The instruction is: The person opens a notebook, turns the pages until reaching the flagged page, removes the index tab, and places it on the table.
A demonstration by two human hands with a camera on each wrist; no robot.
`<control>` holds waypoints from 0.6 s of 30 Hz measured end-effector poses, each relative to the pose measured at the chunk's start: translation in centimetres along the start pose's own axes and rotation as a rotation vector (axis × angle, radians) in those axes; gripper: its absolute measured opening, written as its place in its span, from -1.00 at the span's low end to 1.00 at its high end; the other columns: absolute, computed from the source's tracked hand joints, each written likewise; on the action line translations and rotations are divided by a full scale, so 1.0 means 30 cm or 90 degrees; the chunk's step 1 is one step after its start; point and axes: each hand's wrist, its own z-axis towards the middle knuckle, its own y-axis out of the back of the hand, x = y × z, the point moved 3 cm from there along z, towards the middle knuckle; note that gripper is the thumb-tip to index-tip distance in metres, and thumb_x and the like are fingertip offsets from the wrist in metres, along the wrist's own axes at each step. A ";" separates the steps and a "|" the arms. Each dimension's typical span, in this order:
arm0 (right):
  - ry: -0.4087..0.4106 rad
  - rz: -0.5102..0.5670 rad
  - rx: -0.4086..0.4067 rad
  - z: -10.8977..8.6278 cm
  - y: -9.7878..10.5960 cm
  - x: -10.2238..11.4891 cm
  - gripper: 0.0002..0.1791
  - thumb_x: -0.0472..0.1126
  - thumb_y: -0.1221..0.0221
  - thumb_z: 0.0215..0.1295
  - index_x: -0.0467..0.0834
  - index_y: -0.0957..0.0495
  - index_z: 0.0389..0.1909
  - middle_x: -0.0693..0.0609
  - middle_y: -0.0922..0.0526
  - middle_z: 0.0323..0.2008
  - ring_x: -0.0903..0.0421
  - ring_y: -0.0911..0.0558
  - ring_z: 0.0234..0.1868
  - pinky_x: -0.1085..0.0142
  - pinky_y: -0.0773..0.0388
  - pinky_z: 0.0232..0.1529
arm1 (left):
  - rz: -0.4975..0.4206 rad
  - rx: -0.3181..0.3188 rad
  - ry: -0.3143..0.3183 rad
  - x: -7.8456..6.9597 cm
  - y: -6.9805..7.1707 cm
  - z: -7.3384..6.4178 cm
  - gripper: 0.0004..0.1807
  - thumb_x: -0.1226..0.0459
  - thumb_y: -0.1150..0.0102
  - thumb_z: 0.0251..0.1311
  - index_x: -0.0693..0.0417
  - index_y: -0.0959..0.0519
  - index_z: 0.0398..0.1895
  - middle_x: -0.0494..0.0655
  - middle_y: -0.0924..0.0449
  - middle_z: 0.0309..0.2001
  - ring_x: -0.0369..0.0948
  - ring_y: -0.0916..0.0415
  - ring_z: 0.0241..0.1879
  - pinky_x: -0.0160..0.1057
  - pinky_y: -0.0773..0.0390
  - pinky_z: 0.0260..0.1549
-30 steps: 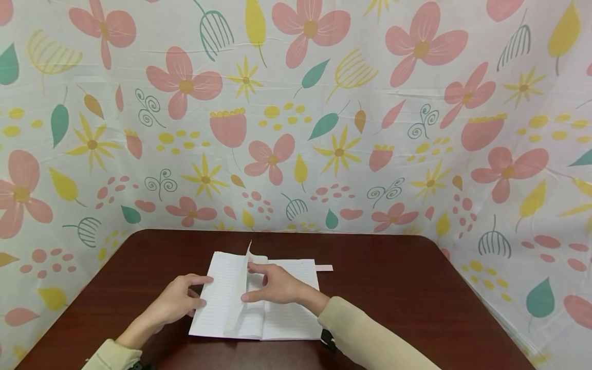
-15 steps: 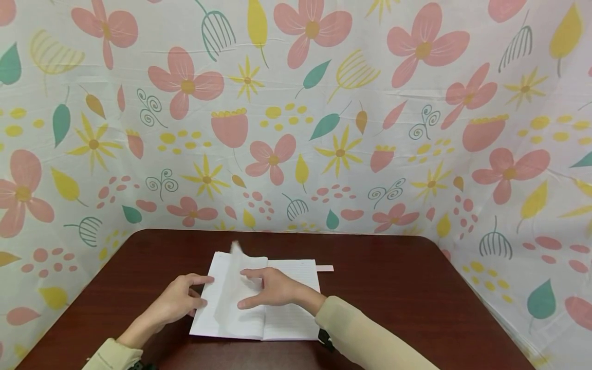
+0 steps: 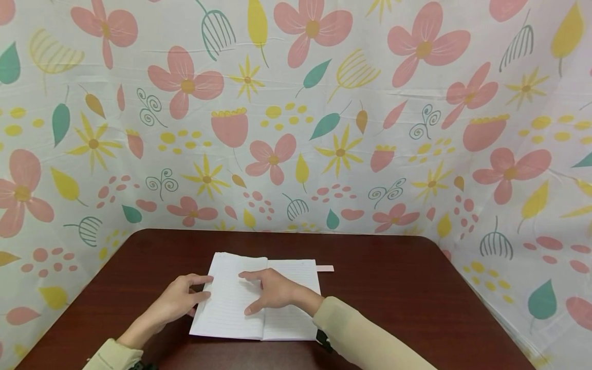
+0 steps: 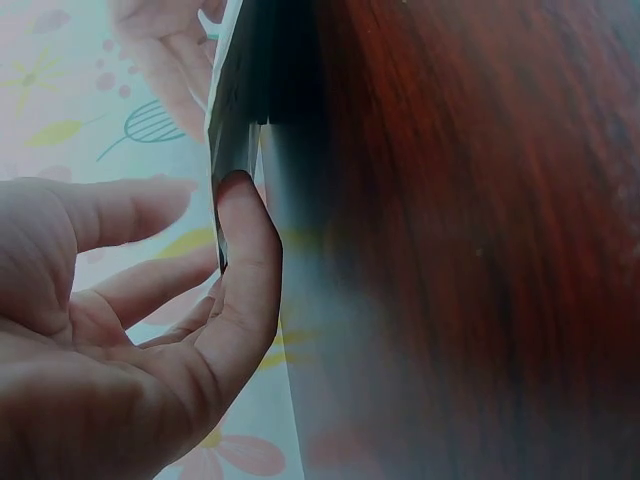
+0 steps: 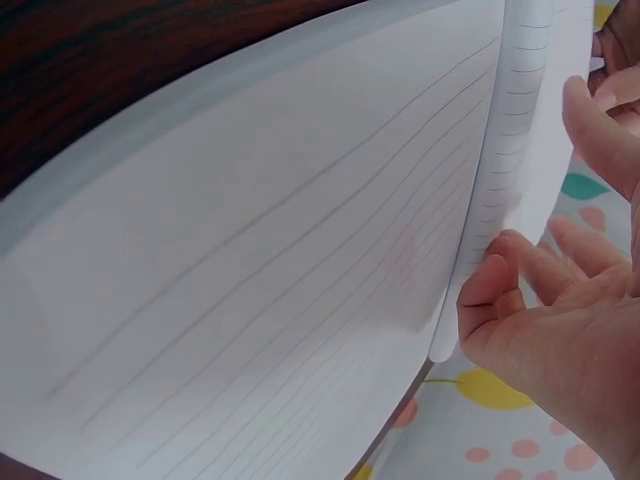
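1. Notebook of white, lined paper [image 3: 226, 308] is lying open on the dark red-brown wooden surface [image 3: 379, 288], at the lower centre of the frame.
2. Left hand [image 3: 173, 300] is holding the notebook's left edge, its grip pinching that edge between fingers above and below.
3. Right hand [image 3: 275, 290] is lying over the left page near the fold, its grip spread, thumb and forefinger standing apart.
4. Sheets are looking light, thin, flexible and easily creased; outer edges or corners are probably offering the safest hold.
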 end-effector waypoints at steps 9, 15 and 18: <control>0.014 -0.012 0.006 0.004 -0.005 -0.005 -0.07 -0.17 -0.63 0.06 -0.13 -0.47 0.50 0.03 -0.47 0.46 0.21 -0.50 -0.03 0.43 -0.48 -0.02 | 0.013 0.006 -0.029 0.007 0.005 0.000 -0.40 0.56 -0.46 0.07 0.44 -0.59 0.25 0.28 -0.54 0.13 -0.10 -0.63 -0.38 -0.10 -0.69 -0.51; 0.007 -0.009 0.003 -0.004 0.002 -0.002 -0.07 -0.18 -0.63 0.06 -0.11 -0.48 0.49 0.06 -0.47 0.46 0.23 -0.52 0.07 0.41 -0.49 0.04 | 0.013 0.006 -0.029 0.012 0.005 0.002 -0.37 0.57 -0.46 0.06 0.43 -0.58 0.28 0.26 -0.54 0.13 -0.09 -0.62 -0.37 -0.09 -0.68 -0.50; -0.003 -0.004 -0.005 -0.014 0.011 -0.003 -0.08 -0.18 -0.63 0.05 -0.10 -0.49 0.49 0.08 -0.48 0.45 0.25 -0.52 0.19 0.38 -0.50 0.13 | 0.014 0.006 -0.026 0.011 0.005 0.002 -0.36 0.57 -0.46 0.06 0.42 -0.57 0.30 0.25 -0.55 0.13 -0.09 -0.61 -0.36 -0.09 -0.68 -0.50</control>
